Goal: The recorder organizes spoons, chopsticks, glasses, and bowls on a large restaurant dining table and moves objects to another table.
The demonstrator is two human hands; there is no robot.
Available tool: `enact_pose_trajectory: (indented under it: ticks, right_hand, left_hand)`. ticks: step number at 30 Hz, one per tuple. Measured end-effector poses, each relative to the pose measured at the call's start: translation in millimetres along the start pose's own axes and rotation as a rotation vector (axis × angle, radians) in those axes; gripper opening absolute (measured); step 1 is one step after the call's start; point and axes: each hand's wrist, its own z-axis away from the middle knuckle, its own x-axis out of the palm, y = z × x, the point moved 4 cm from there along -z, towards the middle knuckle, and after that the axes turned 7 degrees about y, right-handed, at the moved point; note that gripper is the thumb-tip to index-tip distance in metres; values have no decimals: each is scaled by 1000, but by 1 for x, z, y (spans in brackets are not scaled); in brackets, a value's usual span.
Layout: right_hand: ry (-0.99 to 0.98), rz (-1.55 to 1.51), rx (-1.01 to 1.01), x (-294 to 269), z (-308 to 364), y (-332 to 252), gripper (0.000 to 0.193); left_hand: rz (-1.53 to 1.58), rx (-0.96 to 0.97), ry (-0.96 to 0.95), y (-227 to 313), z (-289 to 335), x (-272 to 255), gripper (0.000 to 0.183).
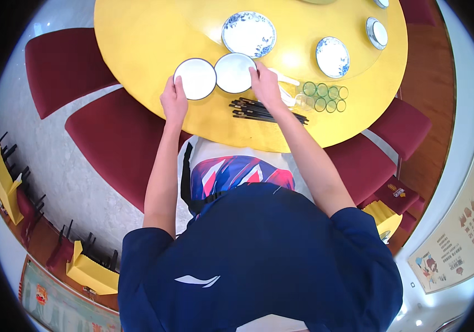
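Note:
My left hand [175, 102] grips the lower left edge of a small white dish [195, 79] with a dark rim, thumb on top. A matching white dish [235, 72] is pinched at its right edge by my right hand [266, 87]. The two dishes sit side by side with their rims touching or nearly so; whether they rest on the table cannot be told. Black chopsticks [256, 112] with gold bands lie in a loose pile under my right wrist. White spoons [287, 98] are partly hidden beside that wrist. Right of them stand several green-tinted glasses [324, 97] in two rows.
On the round yellow table [148, 66] are a large blue-patterned plate [248, 34], a smaller patterned plate [332, 57] and a white bowl [380, 34] on a saucer at the right. Dark red chairs [118, 138] ring the edge, close on both sides of me.

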Motion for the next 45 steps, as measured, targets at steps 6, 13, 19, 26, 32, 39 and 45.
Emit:
enact_pose_trajectory:
  ticks: [6, 13, 19, 26, 32, 39, 45]
  right_hand:
    - [-45, -201, 352, 47, 20, 19, 26]
    - [-210, -544, 580, 66, 35, 40, 31]
    - [-375, -618, 632, 40, 46, 36, 44]
    - [-226, -549, 608, -87, 38, 21, 37]
    - [340, -402, 660, -215, -65, 172, 35]
    - [580, -468, 937, -262, -121, 315, 24]
    - [652, -499, 933, -266, -159, 321, 21]
  left_hand:
    - [-63, 107, -76, 15, -2, 4, 30]
    - [-269, 171, -244, 25, -3, 41, 34]
    - [-362, 355, -212, 12, -13, 67, 40]
    - [-765, 380, -286, 39, -9, 69, 43]
    - [-875, 329, -253, 33, -6, 74, 43]
    - [-903, 242, -302, 20, 0, 89, 46]
    - [-199, -166, -317, -7, 12, 82, 40]
